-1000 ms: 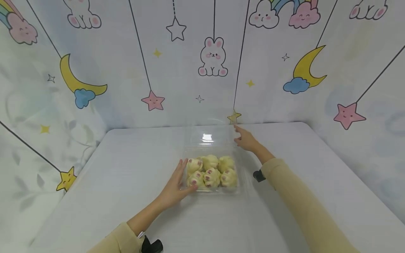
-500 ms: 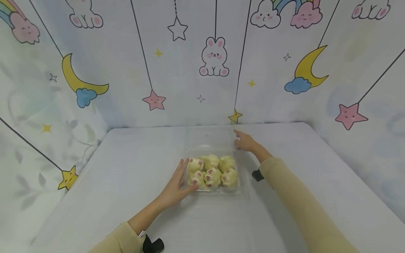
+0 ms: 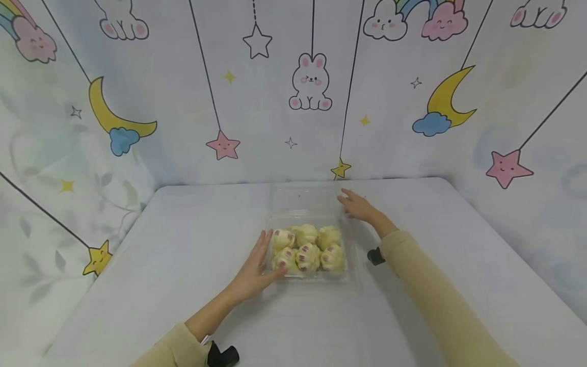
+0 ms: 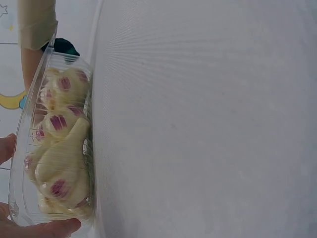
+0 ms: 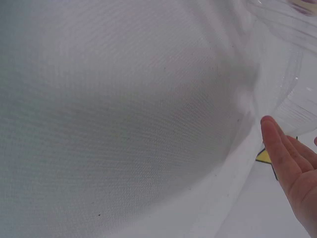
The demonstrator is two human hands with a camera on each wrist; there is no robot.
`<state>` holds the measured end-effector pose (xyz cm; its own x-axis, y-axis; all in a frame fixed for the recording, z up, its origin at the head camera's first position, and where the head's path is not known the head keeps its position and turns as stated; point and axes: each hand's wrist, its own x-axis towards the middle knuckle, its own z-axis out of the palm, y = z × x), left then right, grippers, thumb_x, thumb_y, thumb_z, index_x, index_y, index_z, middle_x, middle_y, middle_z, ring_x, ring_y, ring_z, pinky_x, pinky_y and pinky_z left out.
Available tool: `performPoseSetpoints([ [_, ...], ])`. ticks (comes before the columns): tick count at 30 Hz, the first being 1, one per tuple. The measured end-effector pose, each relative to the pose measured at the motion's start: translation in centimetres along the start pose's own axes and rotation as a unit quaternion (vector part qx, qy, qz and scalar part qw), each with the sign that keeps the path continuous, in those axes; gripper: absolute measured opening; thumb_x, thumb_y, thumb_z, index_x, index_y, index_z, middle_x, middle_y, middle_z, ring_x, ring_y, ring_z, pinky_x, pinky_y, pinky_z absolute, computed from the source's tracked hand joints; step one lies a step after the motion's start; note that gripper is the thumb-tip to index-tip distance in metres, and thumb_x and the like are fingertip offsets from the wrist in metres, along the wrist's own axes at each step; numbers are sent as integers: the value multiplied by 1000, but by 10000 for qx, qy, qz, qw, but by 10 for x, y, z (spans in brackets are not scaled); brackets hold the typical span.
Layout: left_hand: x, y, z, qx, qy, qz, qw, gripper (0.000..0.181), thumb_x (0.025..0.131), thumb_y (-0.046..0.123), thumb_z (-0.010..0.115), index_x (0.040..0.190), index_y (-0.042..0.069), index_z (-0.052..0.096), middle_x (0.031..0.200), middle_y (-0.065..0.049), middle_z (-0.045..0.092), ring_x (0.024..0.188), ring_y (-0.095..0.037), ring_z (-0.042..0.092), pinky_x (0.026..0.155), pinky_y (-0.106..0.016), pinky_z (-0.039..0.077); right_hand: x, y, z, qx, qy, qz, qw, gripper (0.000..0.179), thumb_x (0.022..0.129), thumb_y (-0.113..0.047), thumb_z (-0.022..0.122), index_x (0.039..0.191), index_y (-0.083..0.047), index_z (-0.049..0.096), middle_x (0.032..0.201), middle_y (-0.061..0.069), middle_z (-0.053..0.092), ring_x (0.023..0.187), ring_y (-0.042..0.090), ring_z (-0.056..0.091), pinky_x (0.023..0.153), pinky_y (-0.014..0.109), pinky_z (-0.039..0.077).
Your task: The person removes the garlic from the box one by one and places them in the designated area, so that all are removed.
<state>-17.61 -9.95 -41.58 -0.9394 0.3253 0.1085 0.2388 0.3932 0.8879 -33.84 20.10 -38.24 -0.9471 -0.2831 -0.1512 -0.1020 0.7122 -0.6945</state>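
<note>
A clear plastic clamshell box (image 3: 347, 265) stands on the white table, filled with several pale garlic bulbs (image 3: 307, 256) with purple patches. The box's clear lid (image 3: 304, 200) is folded back towards the wall. My left hand (image 3: 252, 275) rests against the near left corner, fingers straight and spread along the left side, thumb on the front wall. In the left wrist view the garlic bulbs (image 4: 62, 163) show through the side, one with a long stem. My right hand (image 3: 359, 208) is beside the lid's right edge with extended fingers; contact with the lid is hard to tell.
The white table (image 3: 202, 239) reaches back to a wall cloth (image 3: 275, 112) printed with rabbits, moons and stars. Black straps with camera mounts sit at the left wrist (image 3: 222, 354) and right wrist (image 3: 376, 256).
The lid has come down backwards and its bright glare has gone. My right hand dipped with it, then its fingers spread at the lid's edge. My left hand stays at the box.
</note>
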Motion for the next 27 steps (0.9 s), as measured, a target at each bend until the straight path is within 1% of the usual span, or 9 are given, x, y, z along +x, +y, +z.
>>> performPoseSetpoints([
  [2,0,1,0,-1,18,16,10000,87,85,22,66,148,17,7,151,-17,-6,135,-40,9,97,-53,35,-4,1,-2,137,53,-54,9999,63,100,-38,31,146,-2,9,140,29,29,115,40,47,93,46,44],
  [4,-1,2,0,-33,25,7,10000,86,86,20,65,148,17,6,151,-17,-6,134,-41,9,97,-54,35,-8,0,-4,105,158,-126,9997,65,99,-40,33,146,-2,10,142,28,27,121,41,40,98,50,38],
  [6,-1,3,0,-92,38,14,9999,85,86,18,65,148,17,6,151,-17,-6,134,-42,9,97,-55,34,-13,-1,-6,-55,278,-218,9994,66,98,-42,35,146,-3,12,143,27,27,125,41,35,100,53,33],
  [9,-1,3,-1,-123,61,36,9999,86,86,18,65,148,15,6,151,-16,-5,134,-41,10,97,-55,34,-19,-3,-7,-381,452,-337,9977,69,96,-46,37,146,-6,15,143,25,29,127,41,33,101,55,31],
  [13,0,1,-2,-95,89,64,9999,86,86,21,65,148,13,6,152,-16,-2,133,-42,14,98,-54,34,-27,-5,-9,-457,532,-420,9967,73,93,-50,40,147,-8,14,143,24,30,123,41,38,97,55,35],
  [19,0,1,-3,-232,39,91,9997,86,86,21,65,148,14,6,152,-16,-2,132,-45,16,99,-55,31,-40,-6,-9,-370,654,-567,9956,76,91,-51,46,147,-10,15,143,22,30,123,39,40,97,54,37],
  [24,0,3,-4,-323,-34,76,9994,85,86,18,65,148,12,7,152,-16,-2,132,-45,15,99,-56,29,-52,-11,-9,-370,811,-835,9925,75,90,-46,51,146,-9,18,142,22,32,121,39,42,99,51,35],
  [27,1,2,-4,-221,-81,95,9997,85,86,19,65,148,12,8,151,-17,-2,132,-44,15,99,-55,30,-60,-17,-10,-326,905,-1073,9896,74,89,-41,56,145,-9,21,141,21,35,120,39,43,100,51,34],
])
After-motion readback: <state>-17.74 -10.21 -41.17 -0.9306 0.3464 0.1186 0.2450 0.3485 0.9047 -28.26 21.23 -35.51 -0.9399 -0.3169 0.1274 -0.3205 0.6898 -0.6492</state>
